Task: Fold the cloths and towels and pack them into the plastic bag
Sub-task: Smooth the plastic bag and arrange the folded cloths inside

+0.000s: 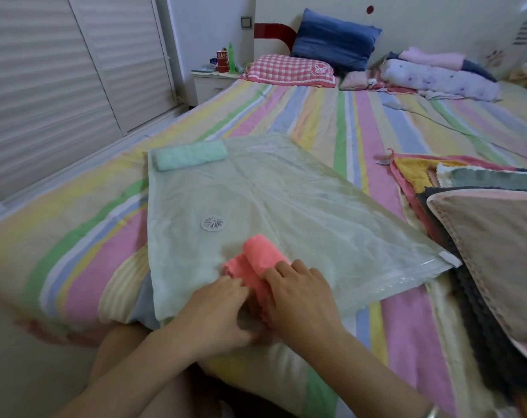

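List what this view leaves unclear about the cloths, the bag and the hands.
- Pink cloth: head view; its near end is covered by the left hand and right hand.
- Green roll: head view; the hazy film of the bag leaves unclear whether it lies inside or on top.
- Pile at right: head view; cut off by the frame edge, and its layers overlap, so no count.

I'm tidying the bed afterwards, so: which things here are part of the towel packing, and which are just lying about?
Part of the job: coral cloth, held by the left hand and right hand; plastic bag; teal rolled towel at its far corner; stack of cloths on the right.
Just lying about: blue pillow, checked pillow, lilac bedding roll, red can on the nightstand, cable.
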`<action>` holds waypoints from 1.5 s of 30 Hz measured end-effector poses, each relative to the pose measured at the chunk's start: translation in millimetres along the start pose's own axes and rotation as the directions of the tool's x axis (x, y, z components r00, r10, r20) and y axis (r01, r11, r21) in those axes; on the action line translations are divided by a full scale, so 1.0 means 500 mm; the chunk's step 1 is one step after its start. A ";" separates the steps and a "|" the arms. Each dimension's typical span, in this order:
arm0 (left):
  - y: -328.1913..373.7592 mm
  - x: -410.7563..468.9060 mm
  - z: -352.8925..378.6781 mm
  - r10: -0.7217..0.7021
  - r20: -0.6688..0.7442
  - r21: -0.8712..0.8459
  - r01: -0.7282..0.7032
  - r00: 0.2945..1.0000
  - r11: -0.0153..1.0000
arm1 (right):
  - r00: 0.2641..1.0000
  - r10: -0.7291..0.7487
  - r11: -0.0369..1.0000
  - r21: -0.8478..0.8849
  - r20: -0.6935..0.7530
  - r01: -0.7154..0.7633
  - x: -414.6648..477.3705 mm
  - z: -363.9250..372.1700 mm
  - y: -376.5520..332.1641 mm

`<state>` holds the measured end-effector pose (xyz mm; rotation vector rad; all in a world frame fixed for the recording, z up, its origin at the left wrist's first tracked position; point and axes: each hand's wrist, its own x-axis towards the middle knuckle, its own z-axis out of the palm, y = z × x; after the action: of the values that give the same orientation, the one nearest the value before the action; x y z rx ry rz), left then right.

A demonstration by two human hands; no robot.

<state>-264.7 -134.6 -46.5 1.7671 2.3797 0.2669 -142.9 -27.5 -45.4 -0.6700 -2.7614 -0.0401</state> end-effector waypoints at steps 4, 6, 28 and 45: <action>-0.009 -0.018 -0.003 0.078 0.049 0.008 -0.078 0.996 0.997 | 0.992 0.122 0.992 0.051 -0.042 -0.119 0.011 0.004 0.004; -0.007 -0.023 -0.006 0.102 0.049 0.026 -0.104 0.994 0.994 | 0.976 0.209 0.977 -0.021 -0.057 -0.210 0.022 0.009 0.010; 0.061 -0.018 0.007 0.129 -0.032 -0.036 -0.130 0.991 0.991 | 0.818 0.510 0.857 -0.071 0.265 -0.511 -0.052 -0.102 0.234; 0.116 0.020 0.038 0.060 -0.101 -0.007 -0.061 0.993 0.998 | 0.871 0.470 0.870 -0.242 0.144 -0.429 -0.122 -0.045 0.089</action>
<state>-209.1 -107.6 -51.3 1.8663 2.3896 0.3841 -64.7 -16.9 -43.5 -1.4366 -2.7264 -0.1634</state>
